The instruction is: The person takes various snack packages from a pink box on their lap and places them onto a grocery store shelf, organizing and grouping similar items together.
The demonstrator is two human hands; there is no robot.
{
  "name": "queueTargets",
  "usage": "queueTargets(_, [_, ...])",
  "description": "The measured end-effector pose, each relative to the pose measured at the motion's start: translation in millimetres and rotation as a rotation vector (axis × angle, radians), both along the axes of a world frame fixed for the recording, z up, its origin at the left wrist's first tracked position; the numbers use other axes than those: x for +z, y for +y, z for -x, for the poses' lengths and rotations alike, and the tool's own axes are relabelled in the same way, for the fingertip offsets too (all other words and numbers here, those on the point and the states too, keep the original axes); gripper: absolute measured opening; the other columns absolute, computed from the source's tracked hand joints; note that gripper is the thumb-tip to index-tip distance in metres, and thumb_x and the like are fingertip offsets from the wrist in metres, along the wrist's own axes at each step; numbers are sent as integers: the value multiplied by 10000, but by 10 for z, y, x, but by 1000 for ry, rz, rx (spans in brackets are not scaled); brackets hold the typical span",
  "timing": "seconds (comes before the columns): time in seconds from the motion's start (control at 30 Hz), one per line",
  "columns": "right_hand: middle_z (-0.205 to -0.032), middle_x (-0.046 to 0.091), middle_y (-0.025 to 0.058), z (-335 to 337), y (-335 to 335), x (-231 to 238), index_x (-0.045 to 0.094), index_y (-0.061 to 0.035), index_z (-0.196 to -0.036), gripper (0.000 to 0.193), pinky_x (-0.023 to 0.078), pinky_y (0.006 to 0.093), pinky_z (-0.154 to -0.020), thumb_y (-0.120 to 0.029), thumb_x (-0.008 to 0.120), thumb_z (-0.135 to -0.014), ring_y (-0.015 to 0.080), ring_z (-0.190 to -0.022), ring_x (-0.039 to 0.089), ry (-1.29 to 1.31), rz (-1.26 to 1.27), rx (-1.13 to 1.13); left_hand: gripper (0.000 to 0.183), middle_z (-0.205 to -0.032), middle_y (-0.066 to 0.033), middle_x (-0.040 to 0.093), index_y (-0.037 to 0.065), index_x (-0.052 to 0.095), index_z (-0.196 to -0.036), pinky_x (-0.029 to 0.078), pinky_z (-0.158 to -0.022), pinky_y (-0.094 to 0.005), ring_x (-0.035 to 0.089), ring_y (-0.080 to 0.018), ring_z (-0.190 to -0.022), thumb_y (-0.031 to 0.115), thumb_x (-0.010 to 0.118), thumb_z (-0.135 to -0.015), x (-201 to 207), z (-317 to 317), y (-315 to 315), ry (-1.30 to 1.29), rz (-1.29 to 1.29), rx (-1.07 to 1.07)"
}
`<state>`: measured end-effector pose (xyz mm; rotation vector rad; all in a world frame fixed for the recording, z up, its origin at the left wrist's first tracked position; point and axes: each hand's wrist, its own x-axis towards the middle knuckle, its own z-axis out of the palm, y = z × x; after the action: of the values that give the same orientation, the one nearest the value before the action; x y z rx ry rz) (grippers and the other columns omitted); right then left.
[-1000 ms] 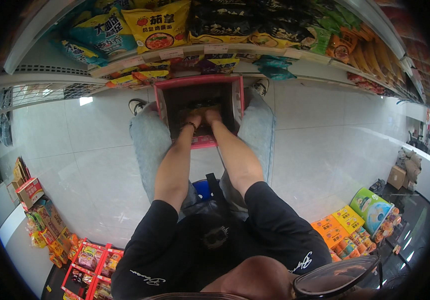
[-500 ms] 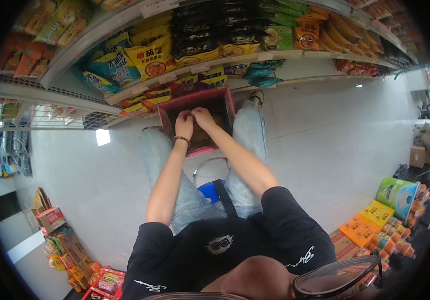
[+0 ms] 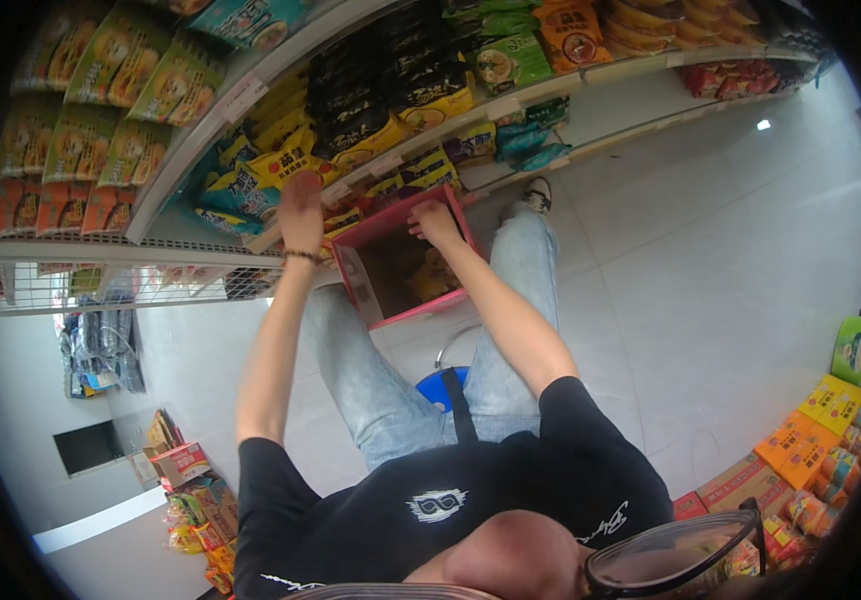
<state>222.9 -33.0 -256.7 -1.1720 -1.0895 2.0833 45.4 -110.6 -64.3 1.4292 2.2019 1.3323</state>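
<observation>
An open pink-rimmed box (image 3: 417, 310) stands between my knees, with a yellowish packet (image 3: 433, 278) lying inside. My left hand (image 3: 301, 218) is raised beside the box's left side, fingers stretched toward a yellow instant noodle bag (image 3: 291, 160) on the shelf. Whether the fingertips touch the bag cannot be made out. Over the box's far right part hovers my right hand (image 3: 435, 222), its fingers loosely bent and apart, with nothing visible in it. Blue noodle bags (image 3: 236, 197) sit to the left of the yellow one, and black ones (image 3: 351, 125) to its right.
The shelf edge (image 3: 511, 100) curves across beyond the box, with a lower shelf under it. Green packets (image 3: 123, 55) fill a side shelf at left. I sit on a blue stool (image 3: 439, 390). Stacked yellow and orange boxes (image 3: 801, 435) stand at the right rear.
My hands were together over the box and are now apart. The left has moved up and left toward the shelf; the right has shifted right. The view has turned toward the left.
</observation>
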Motion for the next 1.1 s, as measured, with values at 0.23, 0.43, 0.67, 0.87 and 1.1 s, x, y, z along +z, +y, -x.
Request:
queueTargets(0.23, [-824,690,116,-65,538,-126,604,-7,-961,195,517,351,-569,-181,519,-957,211,-644,670,70,27,-173,462,-1155,-220,646,-14,560,-1280,537,-806,-475,644,-364,-984,292,610,-937,711,209,1680,792,378,105])
queueTargets(0.43, [-864,662,258,79,-62,-70,633,25,-860,288,509,491,-707,-229,510,-914,425,-809,644,57,-546,240,456,-1166,-243,633,-20,586,-1257,535,-750,-518,634,-389,-951,310,610,-943,578,925,2722,1034,575,73])
queueTargets(0.67, [-811,674,183,35,-59,97,639,24,-906,279,526,420,-657,-243,556,-907,286,-642,675,76,-310,371,481,-1186,-242,622,-13,570,-1278,514,-808,-520,615,-392,-1003,320,618,-934,512,1066,2962,889,874,12])
queueTargets(0.87, [-774,664,102,38,258,252,626,11,-908,234,507,303,-551,-206,551,-954,173,-586,631,304,197,41,504,-1204,-241,613,-7,556,-1296,496,-858,-521,598,-395,-1048,328,625,-926,325,1001,3333,806,925,-94])
queueTargets(1.1, [-768,666,88,95,322,212,627,-1,-936,204,505,294,-514,-193,556,-934,168,-557,618,245,222,105,532,-1224,-240,603,0,540,-1317,474,-917,-522,578,-398,-1100,338,633,-917,382,862,3274,752,915,-176])
